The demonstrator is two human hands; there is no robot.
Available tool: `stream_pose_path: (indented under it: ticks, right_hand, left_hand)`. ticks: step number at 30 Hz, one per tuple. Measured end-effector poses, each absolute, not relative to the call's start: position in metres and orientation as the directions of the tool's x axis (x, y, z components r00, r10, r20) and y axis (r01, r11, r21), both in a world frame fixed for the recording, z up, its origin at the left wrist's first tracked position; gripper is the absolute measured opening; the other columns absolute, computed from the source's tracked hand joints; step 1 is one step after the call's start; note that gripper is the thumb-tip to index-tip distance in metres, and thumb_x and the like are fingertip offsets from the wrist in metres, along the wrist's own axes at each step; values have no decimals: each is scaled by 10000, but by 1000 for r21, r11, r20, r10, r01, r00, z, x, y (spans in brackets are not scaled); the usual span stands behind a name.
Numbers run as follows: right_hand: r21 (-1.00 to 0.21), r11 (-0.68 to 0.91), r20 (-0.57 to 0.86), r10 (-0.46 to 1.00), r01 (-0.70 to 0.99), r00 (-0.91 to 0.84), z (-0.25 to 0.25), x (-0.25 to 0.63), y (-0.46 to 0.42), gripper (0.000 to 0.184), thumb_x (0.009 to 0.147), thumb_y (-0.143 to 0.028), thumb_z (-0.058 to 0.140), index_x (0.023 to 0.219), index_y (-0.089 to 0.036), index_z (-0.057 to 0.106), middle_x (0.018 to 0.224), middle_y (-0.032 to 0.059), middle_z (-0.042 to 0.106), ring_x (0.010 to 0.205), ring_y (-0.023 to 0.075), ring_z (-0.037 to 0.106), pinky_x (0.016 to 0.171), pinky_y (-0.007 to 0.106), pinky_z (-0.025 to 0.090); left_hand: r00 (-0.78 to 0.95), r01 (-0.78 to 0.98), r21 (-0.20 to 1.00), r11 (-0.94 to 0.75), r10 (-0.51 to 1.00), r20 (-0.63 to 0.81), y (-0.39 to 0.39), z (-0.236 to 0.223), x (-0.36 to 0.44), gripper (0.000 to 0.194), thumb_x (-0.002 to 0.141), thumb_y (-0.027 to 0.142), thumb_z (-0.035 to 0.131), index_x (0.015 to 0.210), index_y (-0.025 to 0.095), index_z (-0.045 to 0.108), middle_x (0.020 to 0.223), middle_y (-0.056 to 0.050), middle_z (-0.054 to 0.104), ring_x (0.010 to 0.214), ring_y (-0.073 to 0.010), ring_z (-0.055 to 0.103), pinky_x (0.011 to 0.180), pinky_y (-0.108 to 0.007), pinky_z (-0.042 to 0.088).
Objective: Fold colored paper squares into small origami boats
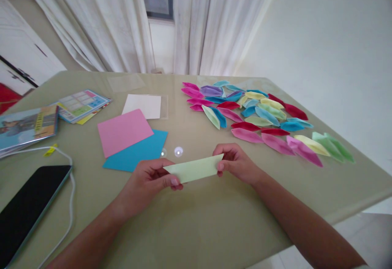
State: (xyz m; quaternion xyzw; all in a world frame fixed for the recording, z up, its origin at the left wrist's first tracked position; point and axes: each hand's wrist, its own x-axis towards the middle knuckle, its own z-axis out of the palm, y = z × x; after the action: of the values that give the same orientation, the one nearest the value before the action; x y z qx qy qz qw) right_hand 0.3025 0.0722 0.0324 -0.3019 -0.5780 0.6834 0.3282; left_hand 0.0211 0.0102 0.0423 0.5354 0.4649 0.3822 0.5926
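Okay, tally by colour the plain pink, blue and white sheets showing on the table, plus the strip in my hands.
Pink sheet: 1
Blue sheet: 1
White sheet: 1
Pale green strip: 1
Total showing: 4

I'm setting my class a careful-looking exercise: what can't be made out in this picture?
All in the head view:
Green strip: underside, facing away.
Left hand and right hand: some fingertips, behind the strip.
Blue sheet: one part, under the pink sheet.
Phone: one end, cut off by the picture's edge.
Booklet: cover lettering, blurred.
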Motion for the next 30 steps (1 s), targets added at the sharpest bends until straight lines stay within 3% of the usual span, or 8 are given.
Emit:
stream_pose_path:
  ticks: [6,11,13,16,18,21,25,30]
  right_hand:
    - [-994,-103,-57,768,-35,-638,30,303,68,426,760,-530,910,734,-157,706,593,7,706,455,115,612,424,193,485]
    - [-998,58,52,817,-6,-574,43,306,72,352,899,-485,806,779,-161,739,664,21,717,555,123,631,526,219,519]
    - [-951,295,211,842,95,-497,49,308,75,238,959,-394,757,863,-178,776,794,46,753,708,149,673,667,263,557]
    - [-575,691,502,721,438,-477,55,313,80,141,1010,-295,687,1036,-213,799,983,83,785,925,212,704,846,358,568]
    - [-290,754,550,635,589,-542,58,317,83,181,1042,-278,632,1111,-219,788,1062,100,788,981,238,705,889,399,563]
    - [-30,720,511,607,694,-608,60,327,92,240,1068,-306,584,1191,-208,765,1130,113,778,1017,260,700,901,418,555]
    - [179,538,345,750,824,-565,66,349,129,362,1084,-407,514,1306,-212,722,1332,123,718,1191,298,648,1049,450,486]
    - [215,292,351,868,932,-353,77,395,199,450,1077,-383,442,1265,-85,721,1300,236,694,1193,387,608,1013,502,454]
  left_hand:
    - [351,18,982,189,918,-183,10,43,24,312,769,483,862,705,186,791,650,-67,779,596,-223,737,600,-311,602]
    - [228,30,994,108,967,-112,14,40,21,524,841,478,815,1268,195,702,745,-27,786,675,-187,735,672,-287,592]
    - [94,202,979,-7,995,-13,17,36,16,569,914,495,738,1386,203,615,827,-26,782,757,-184,736,705,-280,582]
    - [-7,627,768,-128,985,171,23,27,7,448,1012,524,571,1310,199,655,970,-64,770,855,-217,733,661,-294,568]
    - [14,734,660,-160,975,222,26,19,2,390,1019,482,543,1226,193,703,1072,-103,759,974,-266,715,789,-380,589]
    - [42,802,565,-191,963,266,28,7,0,366,990,405,572,1246,192,722,1322,-159,700,1258,-372,606,1089,-590,462]
    - [93,845,487,-221,958,272,27,-3,3,370,1025,355,527,1304,204,716,1428,-158,669,1312,-392,583,1114,-626,443]
    - [156,837,469,-282,945,289,26,-8,7,367,1046,323,502,1321,206,715,1407,-119,696,1289,-342,611,1151,-565,460]
